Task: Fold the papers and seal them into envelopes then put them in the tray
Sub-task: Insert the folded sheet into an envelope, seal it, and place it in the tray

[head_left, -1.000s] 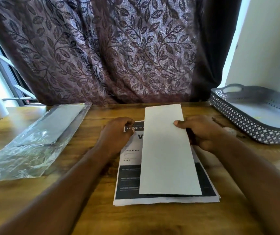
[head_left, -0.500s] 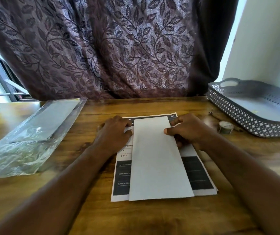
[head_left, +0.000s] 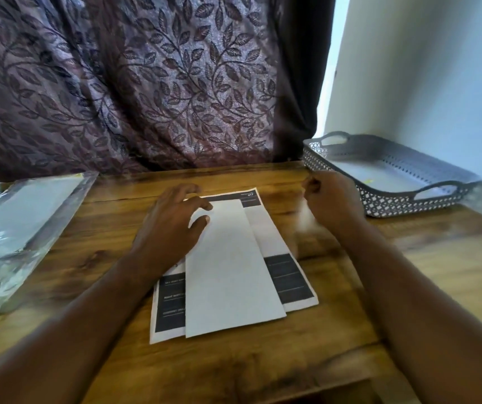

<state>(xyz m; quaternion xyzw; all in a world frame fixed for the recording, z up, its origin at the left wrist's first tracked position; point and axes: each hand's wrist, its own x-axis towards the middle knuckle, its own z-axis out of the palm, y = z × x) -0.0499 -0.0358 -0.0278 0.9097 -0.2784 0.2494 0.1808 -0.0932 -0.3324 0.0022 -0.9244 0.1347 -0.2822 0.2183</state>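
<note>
1. The folded paper (head_left: 228, 269) lies flat with its blank side up, a long narrow strip. Its long axis runs away from the person, the far end leaning a little to the left.
2. It rests on a stack of printed sheets (head_left: 289, 275), which show on both sides of it and lie along nearly the same line.
3. The left hand (head_left: 170, 223) rests spread on the strip's far left corner, fingers loosely apart, pressing down and gripping nothing.
4. The right hand (head_left: 331, 199) hovers to the right of the strip, clear of it, curled into a loose fist. It is blurred; nothing shows in it.
5. The grey tray (head_left: 336, 153) stands just beyond and right of the right hand.
6. A clear plastic packet (head_left: 21, 228) lies well left of the left hand on the wooden table (head_left: 234, 368).
</note>
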